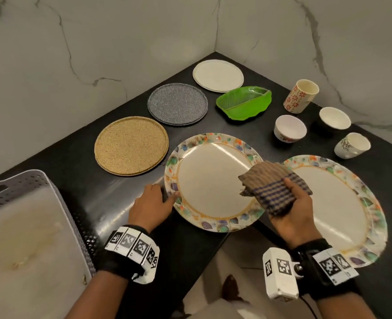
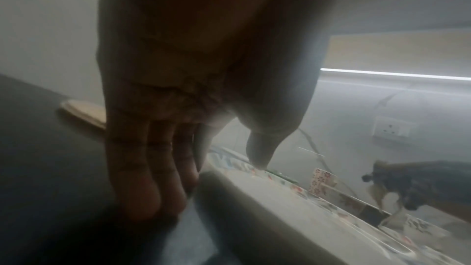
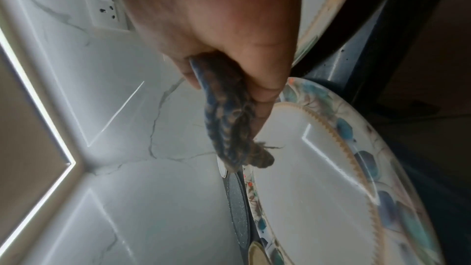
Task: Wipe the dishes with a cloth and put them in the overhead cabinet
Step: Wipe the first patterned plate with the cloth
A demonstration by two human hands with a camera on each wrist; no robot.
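two hands: left hand pinches floral plate rim, right hand clutches cloth.

Looking like a home kitchen corner: black stone countertop meeting marble-look wall, plates, bowls and cups sitting out on it, grey perforated dish basket standing at the left, wall socket showing, light strip glowing below a beige panel.
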